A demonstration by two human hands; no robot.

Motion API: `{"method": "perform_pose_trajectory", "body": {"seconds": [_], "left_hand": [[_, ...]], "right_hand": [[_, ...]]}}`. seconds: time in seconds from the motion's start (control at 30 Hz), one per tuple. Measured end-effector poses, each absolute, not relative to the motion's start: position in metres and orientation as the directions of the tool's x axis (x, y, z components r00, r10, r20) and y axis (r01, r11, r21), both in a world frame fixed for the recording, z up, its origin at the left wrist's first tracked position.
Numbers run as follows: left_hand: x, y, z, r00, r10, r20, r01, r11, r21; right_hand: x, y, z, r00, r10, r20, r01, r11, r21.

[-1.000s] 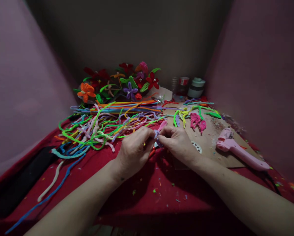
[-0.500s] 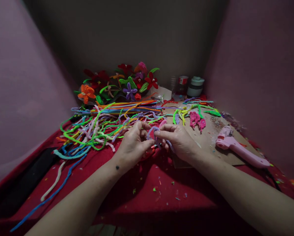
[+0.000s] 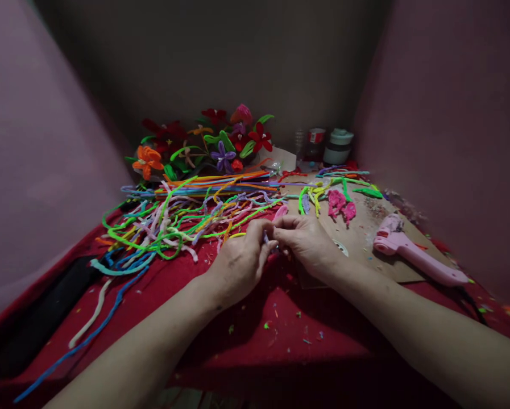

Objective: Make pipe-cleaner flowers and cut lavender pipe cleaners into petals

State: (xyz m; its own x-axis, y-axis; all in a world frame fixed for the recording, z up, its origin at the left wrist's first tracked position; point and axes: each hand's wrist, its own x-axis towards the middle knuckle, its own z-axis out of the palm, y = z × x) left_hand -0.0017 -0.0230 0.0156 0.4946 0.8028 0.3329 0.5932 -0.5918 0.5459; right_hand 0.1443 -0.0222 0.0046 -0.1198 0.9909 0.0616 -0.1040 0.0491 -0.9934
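My left hand (image 3: pixel 243 261) and my right hand (image 3: pixel 303 241) meet over the red cloth, fingertips close together. Between them is a light purple pipe cleaner (image 3: pixel 266 237), mostly covered by the fingers. The left fingers are curled shut around it, and the right thumb and forefinger pinch at it. Just beyond the hands shows a pink scissors handle or loop (image 3: pixel 281 212); its kind is not clear. To the left of my left hand lies a tangled heap of coloured pipe cleaners (image 3: pixel 169 227).
Pipe-cleaner flowers (image 3: pixel 224 157) stand at the back, behind a bundle of straight stems (image 3: pixel 220 184). At right, a pink glue gun (image 3: pixel 412 255) rests on cardboard (image 3: pixel 363 261) beside pink and green pieces (image 3: pixel 342 205). A lidded cup (image 3: pixel 338 146) stands by the wall.
The purple pipe cleaner, earlier showing as a loop between my hands, is now mostly hidden. My left hand has turned and its fingers have curled in closer to the right.
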Motion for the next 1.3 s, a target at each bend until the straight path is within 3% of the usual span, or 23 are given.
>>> {"method": "perform_pose_trajectory", "body": {"seconds": [0.17, 0.27, 0.4, 0.6, 0.73, 0.87, 1.0, 1.3], "left_hand": [[-0.004, -0.023, 0.033, 0.513, 0.85, 0.118, 0.348, -0.331, 0.877], [-0.004, -0.022, 0.037, 0.535, 0.844, 0.045, 0.231, -0.197, 0.953], [-0.003, -0.02, 0.029, 0.538, 0.841, 0.052, 0.201, -0.188, 0.962], [-0.004, -0.021, 0.025, 0.496, 0.834, 0.242, 0.374, -0.457, 0.807], [-0.004, -0.02, 0.031, 0.466, 0.879, 0.103, 0.201, -0.219, 0.955], [-0.002, -0.018, 0.032, 0.464, 0.884, 0.061, 0.11, -0.126, 0.986], [0.004, -0.02, 0.03, 0.486, 0.873, 0.036, 0.103, -0.098, 0.99], [0.001, -0.011, 0.027, 0.517, 0.84, -0.167, 0.202, 0.07, 0.977]], "right_hand": [[0.145, -0.022, 0.005, -0.084, 0.994, 0.072, -0.076, 0.066, -0.995], [0.145, -0.023, 0.007, -0.064, 0.996, 0.06, -0.047, 0.057, -0.997], [0.144, -0.025, 0.008, -0.104, 0.993, 0.053, -0.114, 0.041, -0.993], [0.143, -0.023, 0.006, -0.146, 0.989, 0.001, -0.244, -0.035, -0.969], [0.143, -0.022, 0.007, -0.122, 0.992, 0.01, -0.263, -0.023, -0.965], [0.144, -0.023, 0.009, -0.108, 0.994, -0.014, -0.272, -0.043, -0.961], [0.143, -0.023, 0.005, -0.137, 0.991, -0.001, -0.285, -0.04, -0.958], [0.142, -0.021, 0.004, -0.13, 0.991, -0.02, -0.321, -0.061, -0.945]]}}
